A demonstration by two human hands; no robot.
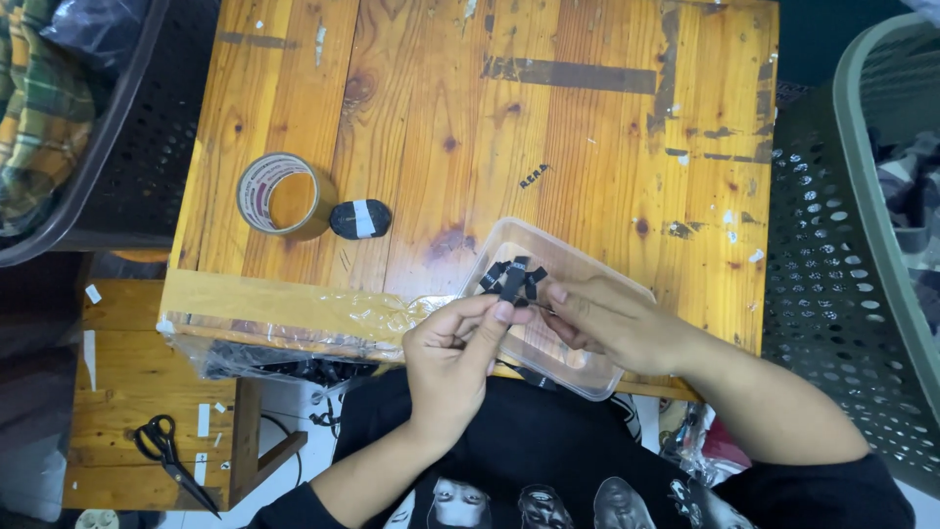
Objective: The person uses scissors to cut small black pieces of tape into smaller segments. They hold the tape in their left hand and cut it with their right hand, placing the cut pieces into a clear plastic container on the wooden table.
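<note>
Labels (513, 279), small black woven strips in a bunch: light, limp, likely to slip apart; best pinched at the middle. Left hand (452, 358) and right hand (609, 323) fingers closed on them above clear plastic box (578, 367) overhanging the surface's (441, 118) near edge. Open room beyond; tape roll (279, 194) well apart.

Quick count: two hands, left hand (452, 355) and right hand (615, 323), with a small bunch of black tags (513, 278) pinched at the fingers (503, 312), too tangled to count. One clear plastic tray (578, 367) under them, one tape roll (279, 194) and one black wrapped bundle (359, 218) off to their left, and one pair of scissors (171, 460) way lower-left.
</note>
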